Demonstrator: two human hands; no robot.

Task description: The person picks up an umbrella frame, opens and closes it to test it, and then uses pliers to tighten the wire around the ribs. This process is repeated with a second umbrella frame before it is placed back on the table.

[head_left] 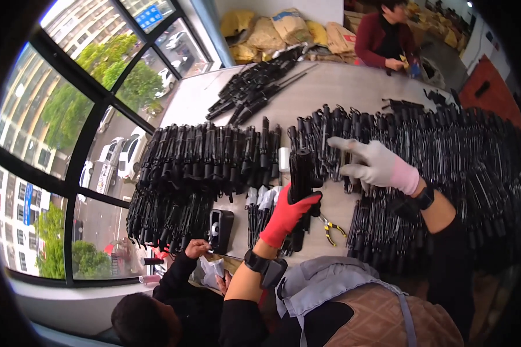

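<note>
My left hand (289,215), in a red glove with black fingertips, is closed around a black folded umbrella frame (301,173) and holds it upright over the middle of the table. My right hand (379,165), in a white glove with a pink cuff, is raised to the right of it. Its fingers are stretched and apart, with nothing in them. Beneath it lies the large right-hand pile of black umbrella frames (446,150). Yellow-handled pliers (334,232) lie just right of my left hand. Several frames with whitish wrapped ends (262,199) rest to its left.
More umbrella frames fill the table's left side (197,150), and a loose heap (255,84) lies at the back. A black box (220,230) stands near a seated person (150,318) at lower left. Another person (385,40) sits at the far edge by stacked sacks (266,34).
</note>
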